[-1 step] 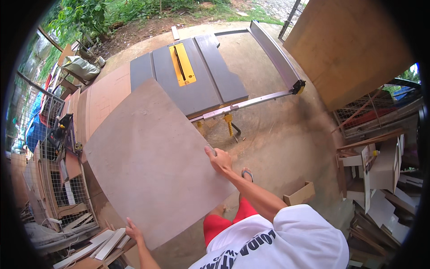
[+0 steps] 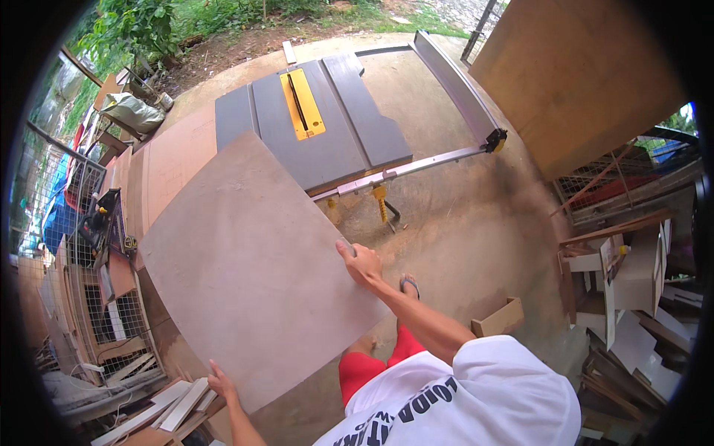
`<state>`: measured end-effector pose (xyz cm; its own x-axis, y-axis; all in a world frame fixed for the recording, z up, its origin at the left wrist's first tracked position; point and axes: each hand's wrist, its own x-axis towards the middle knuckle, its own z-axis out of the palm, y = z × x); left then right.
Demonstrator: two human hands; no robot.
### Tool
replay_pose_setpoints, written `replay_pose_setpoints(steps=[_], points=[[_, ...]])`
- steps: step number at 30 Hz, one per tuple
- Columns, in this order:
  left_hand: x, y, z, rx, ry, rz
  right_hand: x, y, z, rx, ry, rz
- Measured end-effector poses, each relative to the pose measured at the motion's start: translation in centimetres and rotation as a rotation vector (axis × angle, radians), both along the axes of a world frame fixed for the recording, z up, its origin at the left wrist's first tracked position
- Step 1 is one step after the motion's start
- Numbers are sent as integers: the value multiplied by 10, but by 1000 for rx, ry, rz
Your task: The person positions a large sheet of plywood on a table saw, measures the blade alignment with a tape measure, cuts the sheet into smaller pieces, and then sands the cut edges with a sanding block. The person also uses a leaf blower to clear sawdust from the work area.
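A large flat board, greyish-pink and four-sided, is held tilted in front of me by both hands. My right hand is closed on its right edge, the thumb lying on the upper face. At the near left corner my left hand grips the edge; its other fingers are hidden beneath the board. Beyond the board stands a table saw with a dark grey top, a yellow insert plate and a long fence off to its right. The board's far corner overlaps the saw's near left part in view.
Left of the saw lies a brown panel. A cordless tool sits by the wire mesh on the left. White offcuts lie near my left arm. Scrap wood is piled at right, below a big leaning plywood sheet. A small box rests on the floor.
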<state>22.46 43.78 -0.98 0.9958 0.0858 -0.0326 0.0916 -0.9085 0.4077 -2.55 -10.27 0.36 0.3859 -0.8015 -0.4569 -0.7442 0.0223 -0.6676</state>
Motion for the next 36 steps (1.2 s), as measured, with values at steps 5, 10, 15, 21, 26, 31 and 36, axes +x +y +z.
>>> replay_pose_setpoints(steps=[5,10,15,21,26,31,36], points=[[24,17,-22,67,19,34,-4,-13,8,146,-140,191],[25,6,-23,-56,211,70,-91,-152,-100,120,-174,-261],[34,-36,-19,47,446,178,-93,-350,-245,150,-611,-486],[16,-54,-7,5,403,246,5,-406,-250,344,-1222,-440],[27,-60,-8,-51,415,253,-22,-401,-248,427,-1235,-461],[33,-38,-10,-123,401,215,-27,-384,-245,502,-1260,-445],[38,2,-4,-241,519,192,-72,-287,-263,986,-813,-68]])
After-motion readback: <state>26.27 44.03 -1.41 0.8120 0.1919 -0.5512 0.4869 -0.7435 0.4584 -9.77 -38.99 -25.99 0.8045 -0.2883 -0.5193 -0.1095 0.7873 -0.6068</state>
